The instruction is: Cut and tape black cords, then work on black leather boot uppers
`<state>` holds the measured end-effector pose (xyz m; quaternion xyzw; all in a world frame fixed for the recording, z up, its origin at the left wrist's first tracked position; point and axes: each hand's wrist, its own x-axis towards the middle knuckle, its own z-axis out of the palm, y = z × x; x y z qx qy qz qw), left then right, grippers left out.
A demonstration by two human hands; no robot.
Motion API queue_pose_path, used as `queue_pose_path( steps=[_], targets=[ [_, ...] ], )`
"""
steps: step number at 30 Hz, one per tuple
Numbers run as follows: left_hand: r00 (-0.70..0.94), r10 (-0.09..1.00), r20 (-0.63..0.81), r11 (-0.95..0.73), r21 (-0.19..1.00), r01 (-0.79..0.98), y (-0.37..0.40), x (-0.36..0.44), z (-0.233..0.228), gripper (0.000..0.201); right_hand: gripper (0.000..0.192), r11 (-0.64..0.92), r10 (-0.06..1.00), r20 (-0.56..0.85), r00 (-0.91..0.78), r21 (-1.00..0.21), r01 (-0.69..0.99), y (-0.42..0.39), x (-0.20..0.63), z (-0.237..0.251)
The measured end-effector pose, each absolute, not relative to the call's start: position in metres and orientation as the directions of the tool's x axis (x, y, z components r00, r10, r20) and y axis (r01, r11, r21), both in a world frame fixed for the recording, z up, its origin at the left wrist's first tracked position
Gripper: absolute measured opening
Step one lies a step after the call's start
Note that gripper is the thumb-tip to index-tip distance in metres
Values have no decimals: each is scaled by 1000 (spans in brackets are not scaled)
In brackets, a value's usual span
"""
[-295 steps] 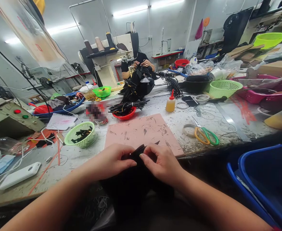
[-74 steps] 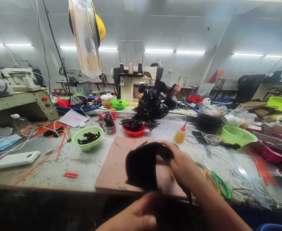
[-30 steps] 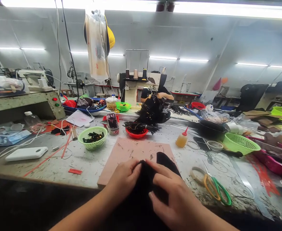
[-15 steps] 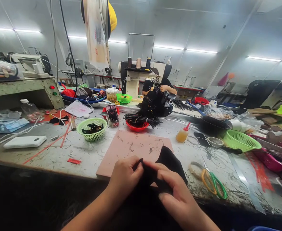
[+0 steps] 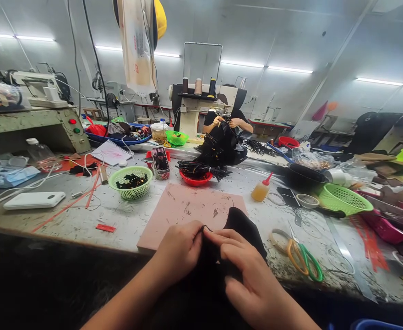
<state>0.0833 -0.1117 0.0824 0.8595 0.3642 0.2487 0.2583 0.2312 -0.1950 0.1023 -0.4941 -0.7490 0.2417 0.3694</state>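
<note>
Both hands work on a piece of black fabric (image 5: 244, 229) at the near edge of the pink board (image 5: 191, 206). My left hand (image 5: 180, 247) is closed, pinching the fabric's upper edge between thumb and fingers. From the other side my right hand (image 5: 246, 263) grips the same piece, its index fingertip pressed to the edge beside my left thumb. Part of the fabric stands up behind my right hand. Its lower part merges with the dark area below the table, so its full shape cannot be made out.
Scissors (image 5: 302, 256) and a tape roll (image 5: 280, 239) lie to the right, behind them a glue bottle (image 5: 260, 190). Beyond the board are a green basket (image 5: 131, 183) of black pieces, a phone (image 5: 160, 160) and a red bowl (image 5: 195, 181). A co-worker sits at a sewing machine (image 5: 201, 103).
The fabric edge between my fingertips has shifted slightly, and my right index finger now lies closer to my left thumb. The co-worker's second hand has come into sight at the machine.
</note>
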Motion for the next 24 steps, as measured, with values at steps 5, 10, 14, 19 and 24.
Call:
queue_pose_path(
  steps=[5, 10, 14, 19, 24],
  targets=[
    [691, 695, 199, -600, 690, 405, -110, 77, 90, 13, 17, 412, 909, 339, -243, -642, 646, -194, 228, 103],
    [699, 696, 167, -516, 793, 324, -111, 75, 90, 21, 14, 414, 906, 341, -253, -576, 705, -193, 226, 101],
    [704, 696, 143, -473, 829, 299, -109, 75, 88, 24, 13, 423, 889, 375, -263, -452, 785, -194, 221, 98],
    [717, 686, 123, -446, 850, 281, -107, 74, 90, 23, 15, 418, 861, 439, -255, -329, 847, -194, 211, 90],
    [723, 682, 114, -377, 901, 214, -109, 75, 90, 24, 24, 398, 863, 441, -246, -293, 870, -196, 203, 84]
  ],
)
